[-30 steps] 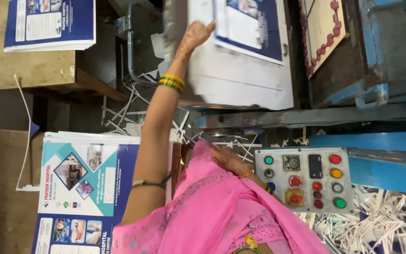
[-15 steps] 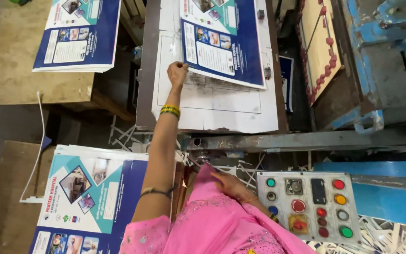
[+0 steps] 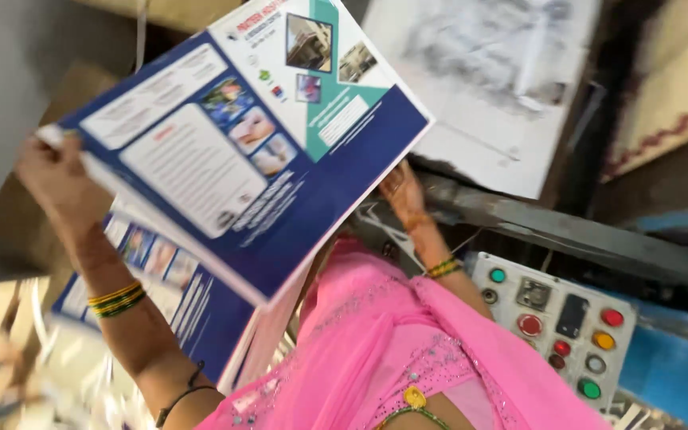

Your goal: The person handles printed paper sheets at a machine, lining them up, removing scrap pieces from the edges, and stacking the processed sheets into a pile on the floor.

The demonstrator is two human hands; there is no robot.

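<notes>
- The left hand [image 3: 57, 179] grips the far left corner of a big printed sheet [image 3: 240, 135], blue and white with small photos, fingers closed over its edge.
- The right hand [image 3: 402, 191] sits at the sheet's right edge, mostly tucked behind it; it seems to hold that edge, though the fingers can't be made out for certain.
- The sheet is up in the air, tilted, above the stack of matching sheets [image 3: 177, 295] at lower left.
- Risk 1: held only at 2 edges, the wide sheet could sag or buckle in the middle and crease.
- Risk 2: its near corner hangs close to the pink garment [image 3: 408, 350] and could snag there.
- The grey machine plate [image 3: 503, 103] lies beyond the sheet's top edge, with open room across it.
- The control panel [image 3: 555, 326] with coloured buttons stands just right of the right forearm; a wide swing could brush it.
</notes>
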